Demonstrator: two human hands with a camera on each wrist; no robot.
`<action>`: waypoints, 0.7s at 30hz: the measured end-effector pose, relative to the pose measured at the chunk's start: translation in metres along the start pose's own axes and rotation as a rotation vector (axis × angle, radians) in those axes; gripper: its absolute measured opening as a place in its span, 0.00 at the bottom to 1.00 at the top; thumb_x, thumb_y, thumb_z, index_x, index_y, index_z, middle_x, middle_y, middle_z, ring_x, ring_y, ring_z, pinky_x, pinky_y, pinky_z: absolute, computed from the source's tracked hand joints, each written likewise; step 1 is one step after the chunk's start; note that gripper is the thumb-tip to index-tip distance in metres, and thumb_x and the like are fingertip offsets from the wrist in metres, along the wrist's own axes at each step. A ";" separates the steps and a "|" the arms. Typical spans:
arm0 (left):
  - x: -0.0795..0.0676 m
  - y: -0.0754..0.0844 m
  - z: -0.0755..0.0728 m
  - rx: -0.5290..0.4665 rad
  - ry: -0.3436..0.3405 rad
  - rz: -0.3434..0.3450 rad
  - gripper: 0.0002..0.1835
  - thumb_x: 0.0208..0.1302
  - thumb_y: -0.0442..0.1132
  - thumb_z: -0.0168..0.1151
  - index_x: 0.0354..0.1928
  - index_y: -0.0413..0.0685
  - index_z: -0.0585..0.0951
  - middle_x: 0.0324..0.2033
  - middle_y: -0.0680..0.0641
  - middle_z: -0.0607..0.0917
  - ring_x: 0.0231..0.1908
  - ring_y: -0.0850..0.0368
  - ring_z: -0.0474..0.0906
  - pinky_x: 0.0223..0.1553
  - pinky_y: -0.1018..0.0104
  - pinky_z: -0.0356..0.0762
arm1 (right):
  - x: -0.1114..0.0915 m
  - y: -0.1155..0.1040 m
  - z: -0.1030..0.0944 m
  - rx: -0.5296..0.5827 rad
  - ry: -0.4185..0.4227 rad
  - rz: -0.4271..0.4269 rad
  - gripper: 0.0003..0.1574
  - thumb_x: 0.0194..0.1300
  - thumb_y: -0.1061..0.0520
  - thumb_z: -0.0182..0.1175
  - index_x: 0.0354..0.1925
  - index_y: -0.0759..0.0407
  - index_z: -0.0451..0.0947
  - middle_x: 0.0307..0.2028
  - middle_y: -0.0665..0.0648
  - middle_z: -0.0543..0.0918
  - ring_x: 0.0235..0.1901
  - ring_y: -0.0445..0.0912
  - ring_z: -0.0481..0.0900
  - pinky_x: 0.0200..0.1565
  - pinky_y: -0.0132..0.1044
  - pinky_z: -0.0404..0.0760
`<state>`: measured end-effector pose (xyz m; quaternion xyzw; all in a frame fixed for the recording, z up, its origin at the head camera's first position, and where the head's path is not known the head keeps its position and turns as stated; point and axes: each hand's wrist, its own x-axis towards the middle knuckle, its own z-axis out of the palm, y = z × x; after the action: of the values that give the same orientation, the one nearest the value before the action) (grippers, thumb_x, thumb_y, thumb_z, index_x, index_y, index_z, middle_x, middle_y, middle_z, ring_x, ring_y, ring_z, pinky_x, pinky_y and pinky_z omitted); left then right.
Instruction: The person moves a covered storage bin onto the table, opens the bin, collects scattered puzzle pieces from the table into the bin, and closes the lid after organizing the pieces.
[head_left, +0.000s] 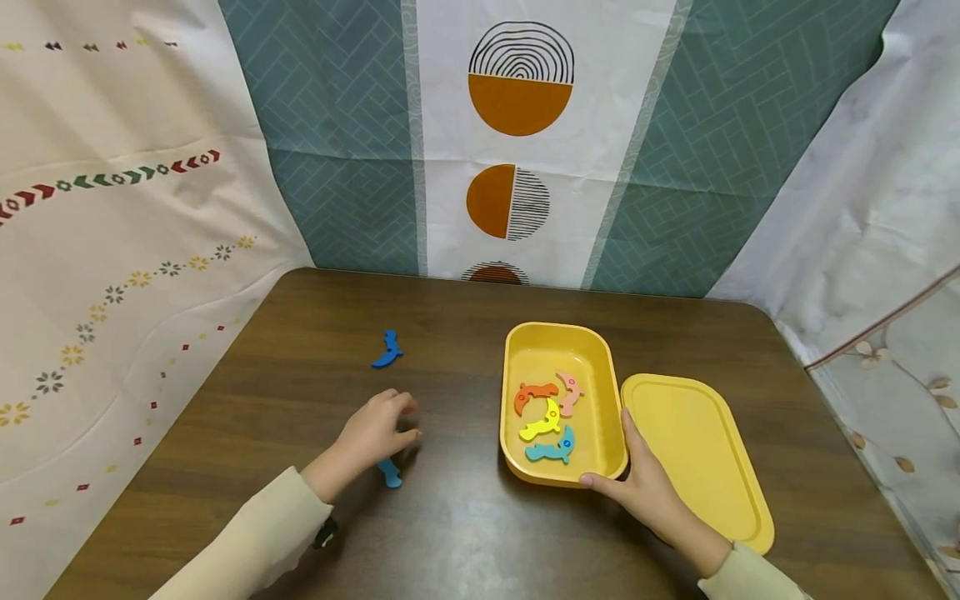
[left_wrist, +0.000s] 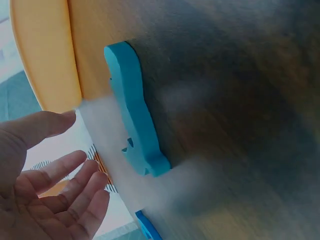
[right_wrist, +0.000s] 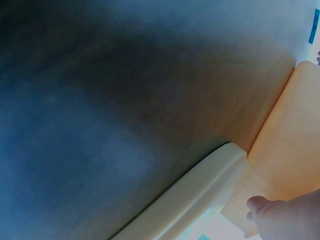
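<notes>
My left hand (head_left: 373,437) hovers over a light blue bird-shaped toy piece (head_left: 390,473), partly hidden under it in the head view. In the left wrist view, that piece (left_wrist: 134,107) lies on the table, apart from the parted thumb and fingers (left_wrist: 75,192). My right hand (head_left: 637,479) holds the near right corner of a yellow box (head_left: 517,477), thumb at the near rim and fingers along the right side. Inside the box lie an orange piece (head_left: 536,391), a pink piece (head_left: 570,396), a yellow piece (head_left: 543,422) and a teal piece (head_left: 553,447).
Farther back on the left of the table lies a dark blue bird-shaped piece (head_left: 389,350). A yellow lid (head_left: 701,454) rests flat beside the box, partly behind my right hand. Patterned cloth (head_left: 337,150) hangs behind the brown table (head_left: 450,533).
</notes>
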<state>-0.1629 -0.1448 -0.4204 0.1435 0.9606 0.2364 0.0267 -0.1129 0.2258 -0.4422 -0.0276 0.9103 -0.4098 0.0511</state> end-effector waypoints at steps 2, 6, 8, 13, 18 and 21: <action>-0.002 -0.002 0.000 0.006 -0.006 -0.016 0.17 0.52 0.38 0.71 0.44 0.39 0.80 0.37 0.43 0.80 0.39 0.48 0.79 0.36 0.57 0.79 | 0.000 0.001 0.000 0.002 0.002 -0.003 0.73 0.50 0.44 0.72 0.73 0.69 0.34 0.72 0.73 0.45 0.70 0.66 0.48 0.65 0.61 0.54; -0.006 -0.006 0.000 0.014 -0.006 -0.047 0.18 0.51 0.38 0.72 0.44 0.39 0.80 0.36 0.43 0.79 0.37 0.49 0.78 0.35 0.57 0.78 | -0.001 0.002 0.000 0.005 0.003 -0.006 0.73 0.50 0.44 0.72 0.73 0.68 0.34 0.72 0.72 0.44 0.70 0.66 0.48 0.66 0.61 0.54; -0.009 -0.008 -0.001 0.016 -0.004 -0.061 0.18 0.51 0.38 0.72 0.43 0.39 0.80 0.35 0.43 0.79 0.36 0.49 0.78 0.34 0.56 0.78 | -0.001 0.001 0.000 0.005 -0.001 0.002 0.73 0.50 0.43 0.72 0.73 0.67 0.34 0.72 0.71 0.44 0.70 0.66 0.47 0.66 0.61 0.54; -0.018 -0.014 0.000 0.019 -0.012 -0.091 0.19 0.48 0.39 0.74 0.41 0.39 0.80 0.34 0.43 0.79 0.34 0.49 0.77 0.33 0.55 0.77 | -0.003 0.001 0.001 0.013 -0.013 0.017 0.73 0.51 0.42 0.71 0.74 0.65 0.33 0.73 0.70 0.44 0.71 0.65 0.47 0.66 0.60 0.54; -0.022 -0.018 0.001 0.013 -0.031 -0.123 0.18 0.48 0.39 0.74 0.39 0.38 0.79 0.33 0.43 0.78 0.32 0.52 0.75 0.34 0.55 0.76 | -0.002 0.000 0.000 0.010 -0.012 0.018 0.73 0.51 0.42 0.71 0.74 0.66 0.33 0.73 0.71 0.44 0.71 0.65 0.47 0.66 0.60 0.54; -0.023 -0.019 0.002 0.000 -0.032 -0.136 0.19 0.47 0.39 0.74 0.38 0.38 0.78 0.32 0.44 0.78 0.32 0.52 0.74 0.35 0.55 0.76 | 0.000 0.000 0.000 -0.001 -0.007 0.011 0.73 0.51 0.42 0.71 0.74 0.67 0.34 0.73 0.71 0.44 0.70 0.66 0.48 0.66 0.60 0.54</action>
<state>-0.1455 -0.1670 -0.4313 0.0818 0.9676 0.2318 0.0579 -0.1127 0.2258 -0.4422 -0.0239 0.9105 -0.4088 0.0567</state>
